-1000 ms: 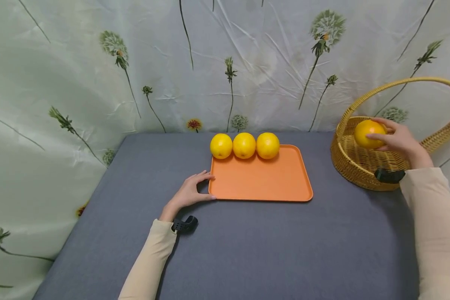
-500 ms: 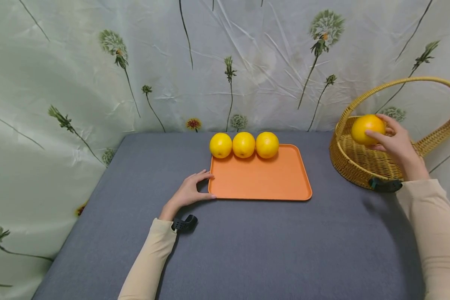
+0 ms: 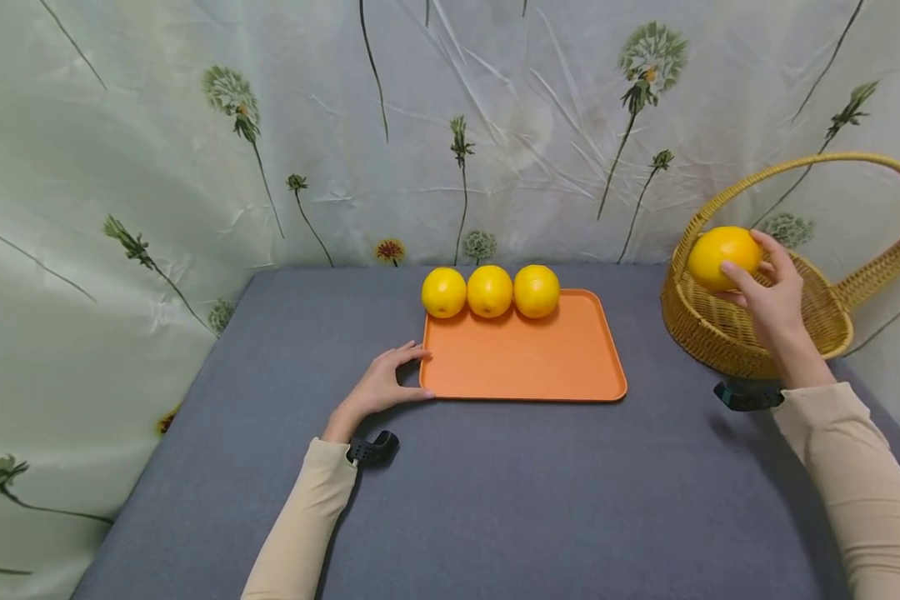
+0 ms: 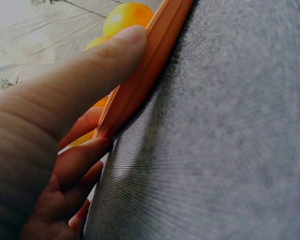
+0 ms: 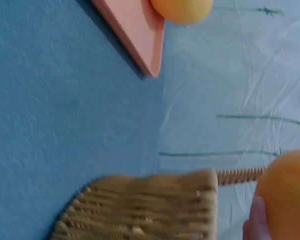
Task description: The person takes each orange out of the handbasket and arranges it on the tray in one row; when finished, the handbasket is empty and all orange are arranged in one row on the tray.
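Note:
My right hand (image 3: 780, 287) grips an orange (image 3: 723, 257) above the left part of a wicker basket (image 3: 693, 333) with a tall handle. In the right wrist view, part of the held orange (image 5: 287, 195) and one fingertip show at the right edge. My left hand (image 3: 378, 383) holds the flat orange tray (image 3: 525, 358) at its near left corner, thumb and fingers on the rim. The left wrist view shows the thumb along the tray rim (image 4: 145, 75). Three oranges (image 3: 489, 292) sit side by side in a row along the tray's far edge, starting at its left end.
A grey cloth-covered table (image 3: 532, 492) lies under everything. Behind it hangs a pale curtain (image 3: 390, 192) printed with dandelions. The basket handle (image 3: 817, 158) arches high over the basket at the right. Black straps (image 3: 375, 448) sit on both wrists.
My right hand has drawn the orange left and slightly up from over the basket's middle, and its forearm has come nearer. The left hand, tray and three oranges stay put.

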### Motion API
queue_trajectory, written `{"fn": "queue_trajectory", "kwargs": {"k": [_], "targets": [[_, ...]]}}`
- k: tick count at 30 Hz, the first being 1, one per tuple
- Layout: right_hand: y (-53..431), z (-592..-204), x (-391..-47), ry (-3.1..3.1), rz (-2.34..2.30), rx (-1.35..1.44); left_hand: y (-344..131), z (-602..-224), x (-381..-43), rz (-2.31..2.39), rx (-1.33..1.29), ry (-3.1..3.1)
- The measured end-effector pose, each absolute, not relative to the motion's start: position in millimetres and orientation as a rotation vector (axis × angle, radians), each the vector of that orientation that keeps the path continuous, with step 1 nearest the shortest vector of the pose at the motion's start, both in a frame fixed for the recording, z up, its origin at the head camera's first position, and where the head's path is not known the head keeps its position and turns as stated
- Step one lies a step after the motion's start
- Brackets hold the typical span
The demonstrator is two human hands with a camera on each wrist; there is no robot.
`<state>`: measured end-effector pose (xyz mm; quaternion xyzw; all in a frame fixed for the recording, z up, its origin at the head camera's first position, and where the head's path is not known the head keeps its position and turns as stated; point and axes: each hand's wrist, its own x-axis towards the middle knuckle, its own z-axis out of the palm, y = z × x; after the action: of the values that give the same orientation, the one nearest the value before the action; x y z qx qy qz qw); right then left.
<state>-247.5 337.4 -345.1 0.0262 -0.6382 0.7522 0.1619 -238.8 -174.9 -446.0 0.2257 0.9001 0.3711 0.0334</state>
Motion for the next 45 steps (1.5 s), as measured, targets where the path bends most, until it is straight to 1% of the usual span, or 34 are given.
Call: {"fn": "queue_trajectory", "kwargs": {"k": [15, 23, 33, 45], "targets": [[298.5, -357.8, -239.2, -1.656, 2.126, 0.21, -173.6, -446.0, -239.5, 1.109, 0.668, 2.768], [283.1, -374.8, -244.3, -1.884, 2.062, 0.233, -172.9, -445.2, -238.3, 1.12, 0.691, 2.771], [257.4, -392.9, -264.0, -2.238, 1.865, 0.208, -174.6, -445.4, -239.0, 1.133, 0.684, 2.773], [240.7, -400.9, -284.5, -2.639, 1.63, 0.127, -175.8, -445.8, -240.3, 1.113, 0.706, 2.771]]}}
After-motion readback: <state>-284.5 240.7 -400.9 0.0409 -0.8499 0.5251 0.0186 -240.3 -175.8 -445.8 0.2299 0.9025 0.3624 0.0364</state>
